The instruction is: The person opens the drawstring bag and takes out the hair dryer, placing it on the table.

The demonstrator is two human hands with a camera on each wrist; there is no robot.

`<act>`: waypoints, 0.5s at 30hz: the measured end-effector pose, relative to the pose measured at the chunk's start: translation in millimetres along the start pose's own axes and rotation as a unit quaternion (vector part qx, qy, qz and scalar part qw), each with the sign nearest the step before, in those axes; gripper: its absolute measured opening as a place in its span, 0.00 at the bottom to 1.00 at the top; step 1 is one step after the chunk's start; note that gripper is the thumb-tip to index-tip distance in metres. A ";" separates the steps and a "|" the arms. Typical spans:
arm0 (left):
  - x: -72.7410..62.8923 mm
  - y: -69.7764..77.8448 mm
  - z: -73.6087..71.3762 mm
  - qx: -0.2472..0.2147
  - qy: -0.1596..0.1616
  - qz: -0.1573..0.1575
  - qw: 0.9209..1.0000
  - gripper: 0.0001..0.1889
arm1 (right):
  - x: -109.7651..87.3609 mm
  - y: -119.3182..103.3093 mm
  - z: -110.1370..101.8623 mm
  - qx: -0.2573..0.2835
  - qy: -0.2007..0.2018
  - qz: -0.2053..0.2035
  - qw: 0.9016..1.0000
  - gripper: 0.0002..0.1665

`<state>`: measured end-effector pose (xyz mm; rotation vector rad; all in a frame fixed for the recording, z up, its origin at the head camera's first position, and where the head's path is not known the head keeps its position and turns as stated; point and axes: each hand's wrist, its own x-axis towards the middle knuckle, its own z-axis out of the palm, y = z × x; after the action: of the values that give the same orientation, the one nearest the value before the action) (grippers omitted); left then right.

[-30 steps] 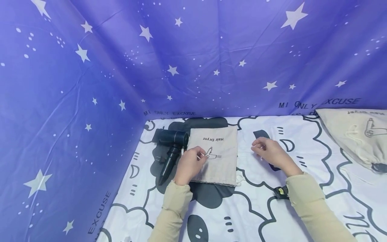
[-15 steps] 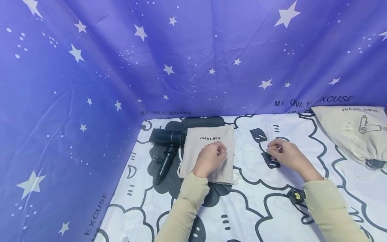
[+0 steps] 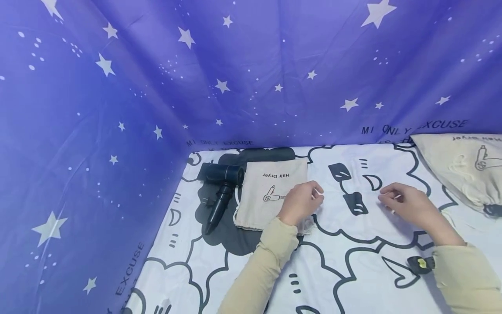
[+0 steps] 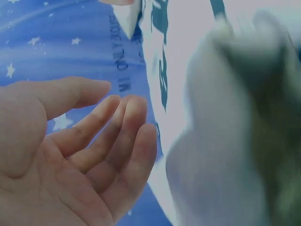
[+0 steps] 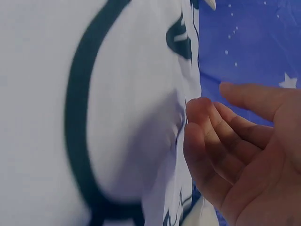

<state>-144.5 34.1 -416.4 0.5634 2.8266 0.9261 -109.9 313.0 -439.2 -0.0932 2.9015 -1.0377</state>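
Note:
In the head view a beige cloth drawstring bag printed "Hair Dryer" [image 3: 259, 213] lies flat on the patterned cloth. Just left of it rests a black hair dryer [image 3: 221, 174], handle pointing toward the person. My left hand [image 3: 301, 201] is over the bag's right side and overlaps it there; the left wrist view shows loosely bent fingers [image 4: 124, 122] around nothing. Farther right, my right hand [image 3: 408, 204] hovers over the white cloth, its fingers [image 5: 204, 150] relaxed and holding nothing in the right wrist view.
A second beige "Hair Dryer" bag [image 3: 459, 163] lies at the right edge, something black showing at its mouth [image 3: 492, 210]. Blue star-printed curtains [image 3: 243, 74] rise behind and along the left. The black-and-white printed cloth [image 3: 353, 270] covers the surface.
Both hands have moved to the right, the left from the bag's left part to its right side, the right toward the second bag. The hair dryer and both bags stay put.

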 end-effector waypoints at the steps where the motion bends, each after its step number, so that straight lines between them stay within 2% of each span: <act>1: 2.6 2.7 2.1 0.003 0.000 0.005 1.000 0.07 | -0.7 2.0 -3.3 0.000 -0.004 0.007 1.000 0.21; 8: 13.5 25.5 15.3 0.014 -0.008 0.026 1.000 0.08 | -10.1 25.0 -23.2 -0.021 -0.020 0.047 0.998 0.32; 15: 21.6 50.8 35.6 0.043 -0.025 0.040 0.998 0.07 | -23.6 49.1 -41.1 -0.062 0.027 0.052 0.996 0.28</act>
<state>-140.8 99.6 -414.9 0.7034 2.8286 0.7951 -91.3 378.6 -437.8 0.0827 2.9810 -0.8584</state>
